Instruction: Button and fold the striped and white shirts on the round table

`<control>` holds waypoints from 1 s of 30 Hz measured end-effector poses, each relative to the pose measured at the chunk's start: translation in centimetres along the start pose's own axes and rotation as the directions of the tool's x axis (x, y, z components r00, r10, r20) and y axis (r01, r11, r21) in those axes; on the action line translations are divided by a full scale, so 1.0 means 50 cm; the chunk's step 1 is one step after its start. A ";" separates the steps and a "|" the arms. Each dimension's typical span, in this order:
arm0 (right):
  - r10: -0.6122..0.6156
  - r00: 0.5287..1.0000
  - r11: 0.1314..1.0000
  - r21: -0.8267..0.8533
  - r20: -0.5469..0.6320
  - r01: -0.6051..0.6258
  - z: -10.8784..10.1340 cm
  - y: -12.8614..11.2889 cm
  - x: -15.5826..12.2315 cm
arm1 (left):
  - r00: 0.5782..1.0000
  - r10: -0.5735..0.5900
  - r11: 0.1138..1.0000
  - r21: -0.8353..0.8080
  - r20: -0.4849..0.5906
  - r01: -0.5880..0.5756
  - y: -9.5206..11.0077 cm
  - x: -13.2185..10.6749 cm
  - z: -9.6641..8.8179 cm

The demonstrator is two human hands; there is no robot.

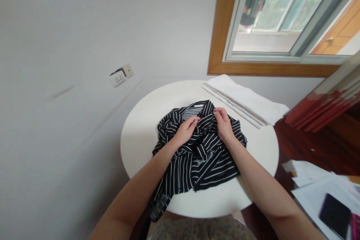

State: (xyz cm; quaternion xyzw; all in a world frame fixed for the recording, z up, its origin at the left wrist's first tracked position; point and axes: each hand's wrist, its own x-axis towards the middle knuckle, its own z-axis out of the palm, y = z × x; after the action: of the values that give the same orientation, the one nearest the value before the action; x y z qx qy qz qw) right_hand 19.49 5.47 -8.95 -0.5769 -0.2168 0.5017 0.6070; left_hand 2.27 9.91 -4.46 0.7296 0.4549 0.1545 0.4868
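A black shirt with white stripes [182, 172] lies rumpled on a round white table [137, 131], its collar toward the wall. One end of it hangs over the table's near left edge. My left hand [187, 129] pinches the fabric just below the collar opening. To its right, my right hand [223, 122] grips the cloth near the collar's right side, thumb and fingers pressed together. Between the two hands a strip of the striped fabric is held. Folds hide parts of the shirt, including most of its sleeves.
Folded white cloth [247, 99] lies at the table's back right. Beyond stand the wall with a socket [117, 78] and a wood-framed window [216, 45]. A red and white curtain [323, 101] hangs at right. Papers [312, 191] and a dark phone [334, 213] lie lower right.
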 end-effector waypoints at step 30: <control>0.456 0.886 0.846 0.350 -0.082 -0.403 -0.014 0.043 0.020 | 0.993 0.107 0.964 0.237 0.057 -0.117 -0.031 -0.013 -0.021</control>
State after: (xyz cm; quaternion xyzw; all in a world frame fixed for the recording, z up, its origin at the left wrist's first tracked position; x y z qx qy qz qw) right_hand 19.69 5.62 -11.40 -0.5421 0.0531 0.6052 0.5806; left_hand 0.44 10.16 -5.14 0.8109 0.4174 0.1094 0.3953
